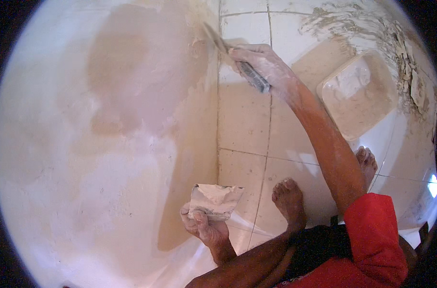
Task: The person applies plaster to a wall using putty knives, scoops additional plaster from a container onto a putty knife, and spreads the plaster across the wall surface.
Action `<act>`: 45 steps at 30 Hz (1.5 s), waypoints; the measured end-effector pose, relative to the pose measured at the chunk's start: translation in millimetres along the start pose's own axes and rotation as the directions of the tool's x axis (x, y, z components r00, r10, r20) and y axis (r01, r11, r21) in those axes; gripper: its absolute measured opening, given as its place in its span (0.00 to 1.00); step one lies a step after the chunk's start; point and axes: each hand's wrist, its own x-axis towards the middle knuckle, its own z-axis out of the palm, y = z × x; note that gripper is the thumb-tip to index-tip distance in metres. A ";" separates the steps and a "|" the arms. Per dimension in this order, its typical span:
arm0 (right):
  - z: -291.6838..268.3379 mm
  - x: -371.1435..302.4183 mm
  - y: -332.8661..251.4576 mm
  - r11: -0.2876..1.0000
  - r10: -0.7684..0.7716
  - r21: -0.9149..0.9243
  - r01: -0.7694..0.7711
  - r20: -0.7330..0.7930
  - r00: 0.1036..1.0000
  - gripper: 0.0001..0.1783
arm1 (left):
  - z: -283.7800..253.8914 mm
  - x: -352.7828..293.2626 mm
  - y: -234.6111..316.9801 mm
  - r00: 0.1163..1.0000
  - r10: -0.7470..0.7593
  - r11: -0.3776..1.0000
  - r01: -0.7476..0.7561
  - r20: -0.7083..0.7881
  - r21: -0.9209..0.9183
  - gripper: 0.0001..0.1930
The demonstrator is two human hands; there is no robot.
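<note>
My right hand is closed round the dark handle of a putty knife. The knife's thin blade, seen nearly edge-on, points up and left to the wall; whether it touches cannot be told. A broad damp-looking patch of filler spreads over the wall left of the blade. Lower down, my left hand grips a flat metal plate by its near edge, thumb on top. Pale putty lies on the plate's upper part. Both hands are smeared with white.
Right of my right forearm, a shallow beige tub with white putty stands on the tiled floor. Dried smears and flaky debris lie beyond it. My bare feet are on the tiles near the wall's foot.
</note>
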 end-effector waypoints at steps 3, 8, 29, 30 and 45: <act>5.5 4.6 12.6 0.973 -0.179 -0.126 0.194 0.121 0.976 0.22 | -3.3 -0.6 0.2 1.000 -0.005 1.000 0.005 -0.001 0.014 0.21; 29.8 -37.6 21.0 0.933 -0.233 -0.241 0.266 0.158 0.960 0.25 | -0.4 0.9 2.6 1.000 -0.005 1.000 0.005 -0.009 0.024 0.21; 41.9 21.1 43.8 0.794 -0.488 -0.407 0.451 0.014 0.873 0.29 | -12.8 0.3 -9.2 0.999 -0.039 0.998 0.039 0.002 0.047 0.22; 50.0 16.1 56.4 0.769 -0.511 -0.436 0.466 0.018 0.859 0.29 | -7.9 0.1 -7.8 0.997 -0.047 0.999 0.048 -0.064 0.012 0.21; -2.6 18.3 -4.6 0.957 -0.224 -0.193 0.216 -0.018 0.974 0.22 | -13.0 -2.6 -11.5 0.997 -0.072 0.997 0.072 0.007 0.015 0.20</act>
